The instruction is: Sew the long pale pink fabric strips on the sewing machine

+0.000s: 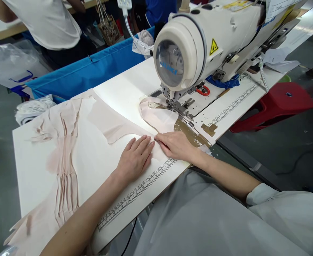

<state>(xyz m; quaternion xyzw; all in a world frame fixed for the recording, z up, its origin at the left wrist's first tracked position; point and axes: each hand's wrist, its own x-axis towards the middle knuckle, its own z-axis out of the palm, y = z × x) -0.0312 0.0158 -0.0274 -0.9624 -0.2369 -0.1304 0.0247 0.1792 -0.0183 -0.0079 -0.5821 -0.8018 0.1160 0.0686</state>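
Item, step in hand: flat laying-out and holding of a pale pink cloth piece (113, 124) at the centre of the frame, judged from the pose of both hands.

Item, left hand (136, 156): centre, palm down on the cloth near its narrow end; grip released, fingers spread lightly.

Item, right hand (176, 145): just right of centre; grip closed, thumb and forefinger apparently pinching the cloth's edge, beside the left fingertips.

Item, second pale piece (163, 119): upper centre, at the needle area of the sewing machine (223, 33).

Item, pleated pale strips (68, 153): left of the frame, lying on the white worktop (92, 167).

Item, printed ruler (137, 193): lower centre, along the worktop's near edge.

Handling, as judged: thin, limp cloth calls for a light, steady pinch and even pressure of the flat hand, edges kept free of folds.

Containers: one blue fabric trough (92, 67), upper left, behind the worktop, contents hidden; one clear plastic bag (10, 62), far upper left, contents indistinct; one patterned bag (109, 30), top left of centre, contents hidden; one green vessel (285, 78), right, partly behind the red stool (284, 101), contents not readable.
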